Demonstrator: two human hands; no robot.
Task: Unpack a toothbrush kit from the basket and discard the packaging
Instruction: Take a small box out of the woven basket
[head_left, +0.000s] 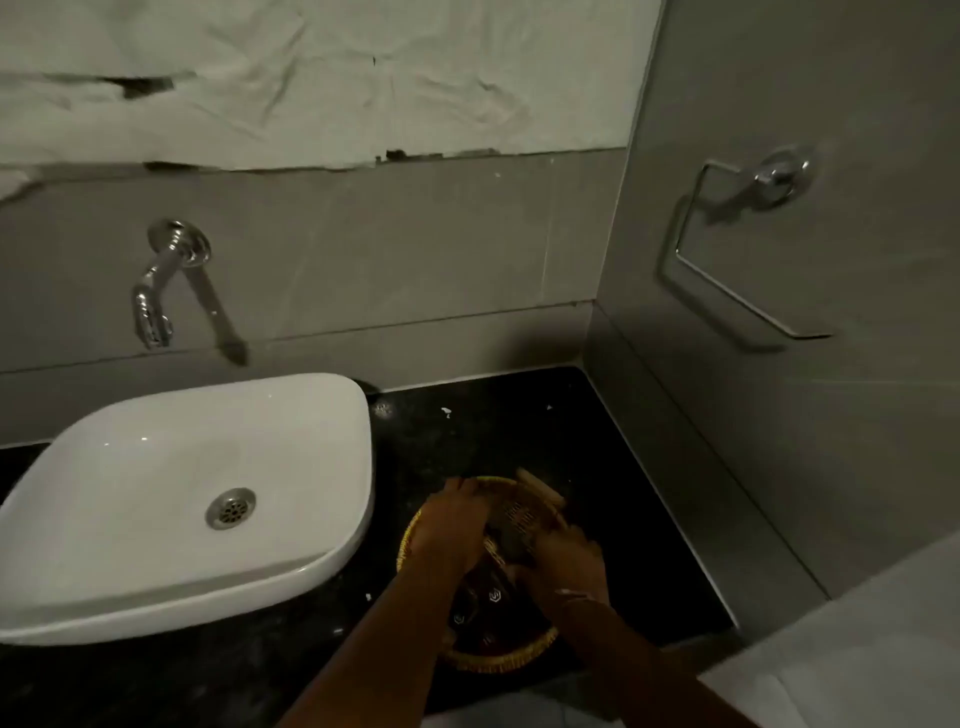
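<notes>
Lower centre of frame: your left hand (454, 525) and right hand (566, 564), palms down, forearms converging, reach into the wicker basket (498, 662) on the black counter (649, 519); grips unclear. Dark packets (493, 597) lie inside.

We see a dark speckled counter (483, 431) carrying a white basin (156, 467) and, just beside it, a yellow woven basket (498, 662).
</notes>
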